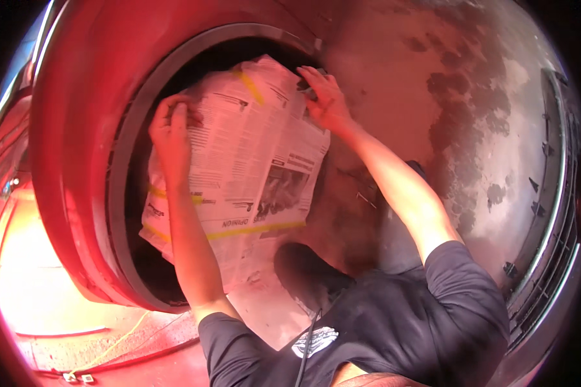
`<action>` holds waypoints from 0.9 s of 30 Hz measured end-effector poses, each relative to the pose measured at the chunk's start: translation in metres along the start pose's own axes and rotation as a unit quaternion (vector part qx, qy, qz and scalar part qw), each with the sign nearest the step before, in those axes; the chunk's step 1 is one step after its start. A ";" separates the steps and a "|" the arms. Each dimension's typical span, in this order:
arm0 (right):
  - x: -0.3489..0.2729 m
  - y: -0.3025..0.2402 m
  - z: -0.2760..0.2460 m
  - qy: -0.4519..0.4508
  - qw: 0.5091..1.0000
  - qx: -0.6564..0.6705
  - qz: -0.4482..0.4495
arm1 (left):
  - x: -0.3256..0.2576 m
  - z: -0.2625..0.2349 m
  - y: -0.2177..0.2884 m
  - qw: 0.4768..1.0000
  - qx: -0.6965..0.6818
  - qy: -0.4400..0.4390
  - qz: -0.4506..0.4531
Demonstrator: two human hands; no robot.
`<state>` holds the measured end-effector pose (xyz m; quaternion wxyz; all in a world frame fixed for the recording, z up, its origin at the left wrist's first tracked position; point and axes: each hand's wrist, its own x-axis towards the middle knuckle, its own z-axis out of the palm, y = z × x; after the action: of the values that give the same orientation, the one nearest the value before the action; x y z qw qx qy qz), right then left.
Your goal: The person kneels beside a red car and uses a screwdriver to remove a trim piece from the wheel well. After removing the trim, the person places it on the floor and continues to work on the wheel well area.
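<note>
Sheets of newspaper [239, 148] joined with strips of yellow tape [250, 88] hang over the wheel area inside a red fender's arch [130, 116]. At the paper's upper left edge, my left hand [171, 132] is closed, its curled fingers pinching the sheet. My right hand [327, 102] is at the upper right edge of the newspaper. Its fingers bend around a small dark piece [305, 86] beside the paper, which I cannot identify. The wheel behind the newspaper is mostly hidden.
The red body panel [77, 161] curves around the left side. A bright glow lights the floor [45, 277] at lower left, where a thin cord [119, 340] runs. My knee [306, 267] is close below the paper. A dark grille-like part [555, 258] stands at far right.
</note>
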<state>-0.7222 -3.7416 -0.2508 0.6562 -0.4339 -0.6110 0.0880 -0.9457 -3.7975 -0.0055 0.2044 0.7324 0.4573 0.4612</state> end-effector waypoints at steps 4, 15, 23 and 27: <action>0.019 0.012 -0.008 -0.040 0.979 0.150 0.129 | -0.006 0.001 0.008 0.999 0.012 0.032 0.011; 0.089 0.016 -0.021 -0.010 0.997 -0.053 -0.061 | -0.032 0.008 0.020 0.923 -0.293 0.230 -0.095; 0.166 -0.069 0.022 -0.015 0.949 -0.098 -0.301 | -0.021 -0.012 0.052 0.890 -0.306 0.317 -0.116; 0.189 -0.048 -0.007 -0.061 0.925 -0.174 -0.332 | -0.017 0.004 0.057 0.873 -0.311 0.341 -0.156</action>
<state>-0.6909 -3.6519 -0.0800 0.5233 -0.3073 -0.7649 -0.2159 -0.9175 -3.8399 0.0256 0.3223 0.3477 0.4396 0.7629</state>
